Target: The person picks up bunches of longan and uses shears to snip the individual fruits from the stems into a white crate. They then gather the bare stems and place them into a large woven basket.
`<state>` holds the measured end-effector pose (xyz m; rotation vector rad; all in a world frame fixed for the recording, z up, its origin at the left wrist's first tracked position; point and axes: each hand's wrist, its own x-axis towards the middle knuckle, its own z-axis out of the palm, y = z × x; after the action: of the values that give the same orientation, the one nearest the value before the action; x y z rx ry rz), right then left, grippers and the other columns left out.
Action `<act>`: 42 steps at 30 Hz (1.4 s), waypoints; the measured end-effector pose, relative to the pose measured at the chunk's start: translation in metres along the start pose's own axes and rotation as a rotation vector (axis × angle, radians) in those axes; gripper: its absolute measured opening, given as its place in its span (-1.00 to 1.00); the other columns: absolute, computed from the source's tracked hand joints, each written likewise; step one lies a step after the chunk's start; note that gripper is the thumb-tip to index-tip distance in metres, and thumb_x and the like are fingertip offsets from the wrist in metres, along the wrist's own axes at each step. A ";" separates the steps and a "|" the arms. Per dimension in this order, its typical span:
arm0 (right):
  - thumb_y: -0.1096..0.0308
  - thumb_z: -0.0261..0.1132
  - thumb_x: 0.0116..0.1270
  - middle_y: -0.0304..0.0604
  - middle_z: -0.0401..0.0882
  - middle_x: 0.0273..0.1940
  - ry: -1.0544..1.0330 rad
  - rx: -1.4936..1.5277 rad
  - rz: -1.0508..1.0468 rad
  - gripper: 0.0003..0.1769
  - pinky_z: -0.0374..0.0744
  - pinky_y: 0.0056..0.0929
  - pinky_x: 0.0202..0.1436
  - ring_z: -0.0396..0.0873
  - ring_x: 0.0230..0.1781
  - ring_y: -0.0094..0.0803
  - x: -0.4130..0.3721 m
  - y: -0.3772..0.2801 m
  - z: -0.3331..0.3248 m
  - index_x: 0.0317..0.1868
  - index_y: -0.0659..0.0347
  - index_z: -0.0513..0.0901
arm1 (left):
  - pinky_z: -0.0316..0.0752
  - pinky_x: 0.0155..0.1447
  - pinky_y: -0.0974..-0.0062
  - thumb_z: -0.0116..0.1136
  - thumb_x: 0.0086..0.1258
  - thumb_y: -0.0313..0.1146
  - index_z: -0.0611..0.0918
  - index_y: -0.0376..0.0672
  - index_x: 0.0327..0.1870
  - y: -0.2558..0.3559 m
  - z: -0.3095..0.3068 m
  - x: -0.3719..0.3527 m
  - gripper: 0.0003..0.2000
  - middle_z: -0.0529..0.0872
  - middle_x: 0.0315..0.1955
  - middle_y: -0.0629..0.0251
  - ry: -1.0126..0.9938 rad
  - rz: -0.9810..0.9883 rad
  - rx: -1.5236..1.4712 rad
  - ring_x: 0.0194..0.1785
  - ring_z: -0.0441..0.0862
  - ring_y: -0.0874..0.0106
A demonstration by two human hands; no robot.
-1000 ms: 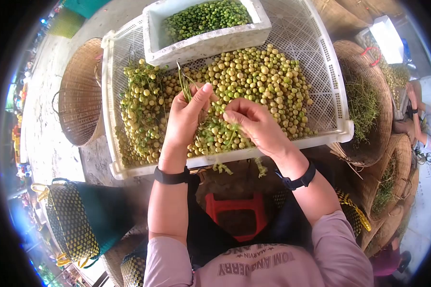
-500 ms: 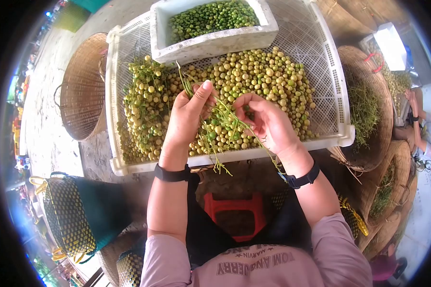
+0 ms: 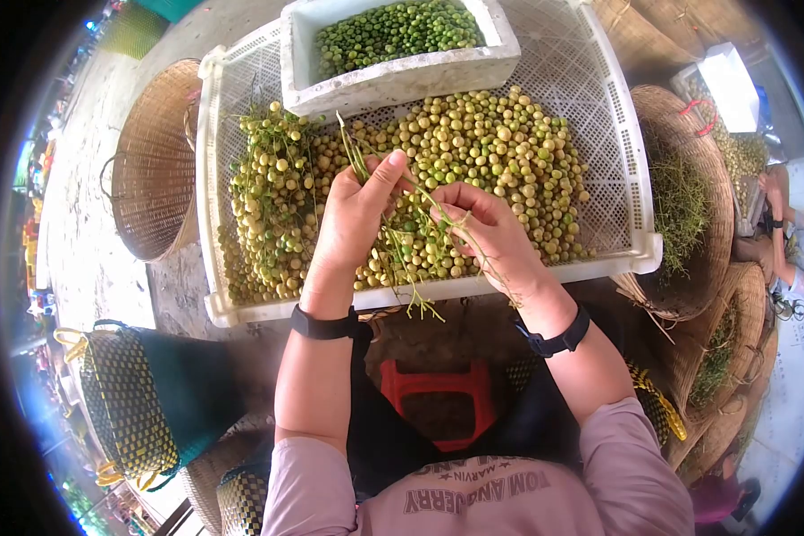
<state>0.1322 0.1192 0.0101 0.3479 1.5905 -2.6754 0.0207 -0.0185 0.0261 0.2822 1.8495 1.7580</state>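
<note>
My left hand (image 3: 355, 213) is closed round a bunch of green stems (image 3: 352, 147), with the thumb pressed on top. Thin stalks hang below it over the tray's front edge. Close on its right, my right hand (image 3: 487, 234) pinches a thin green twig (image 3: 427, 202) that runs between the two hands. Both hands are above a white mesh tray (image 3: 630, 192) holding many loose yellow-green fruits (image 3: 527, 152). At the tray's left, fruits still on stems (image 3: 272, 179) lie heaped.
A white foam box (image 3: 402, 79) of small green fruits stands at the tray's back. Wicker baskets (image 3: 156, 170) are on both sides, the right one (image 3: 639, 107) holding stalks (image 3: 679, 210). A red stool (image 3: 442, 384) is below; another person's arm (image 3: 780, 241) shows at far right.
My right hand has moved slightly left and its fingers have drawn together on the twig. My left hand has shifted slightly right with the stems, and the hanging stalks have swung right.
</note>
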 end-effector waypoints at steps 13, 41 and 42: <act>0.15 0.12 0.44 -0.46 0.48 -0.35 0.236 0.088 0.134 -0.77 0.23 -0.74 -0.49 0.30 -0.48 -0.74 0.000 -0.007 -0.003 -0.18 0.10 0.58 | 0.25 -0.40 0.76 0.27 0.36 -0.11 0.64 -0.14 -0.31 -0.002 -0.003 0.001 -0.74 0.60 -0.55 0.52 -0.060 0.067 0.042 -0.49 0.40 0.77; 0.23 0.31 0.37 -0.51 0.41 -0.54 0.202 -0.457 -0.317 -0.79 0.22 -0.67 -0.49 0.23 -0.56 -0.74 0.011 0.010 0.001 -0.20 0.22 0.67 | 0.26 -0.40 0.75 0.23 0.40 -0.31 0.60 -0.23 -0.27 -0.006 0.008 0.004 -0.83 0.60 -0.55 0.48 0.285 0.330 0.047 -0.49 0.41 0.75; 0.24 0.27 0.40 -0.53 0.36 -0.56 0.189 -0.320 -0.306 -0.79 0.20 -0.69 -0.51 0.21 -0.56 -0.77 0.011 0.008 0.003 -0.20 0.22 0.65 | 0.24 -0.41 0.76 0.23 0.41 -0.29 0.60 -0.22 -0.27 -0.006 0.007 0.005 -0.83 0.60 -0.56 0.48 0.309 0.308 0.073 -0.51 0.39 0.76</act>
<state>0.1222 0.1139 0.0028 0.3840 2.2562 -2.5844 0.0215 -0.0106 0.0191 0.3558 2.1871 2.0360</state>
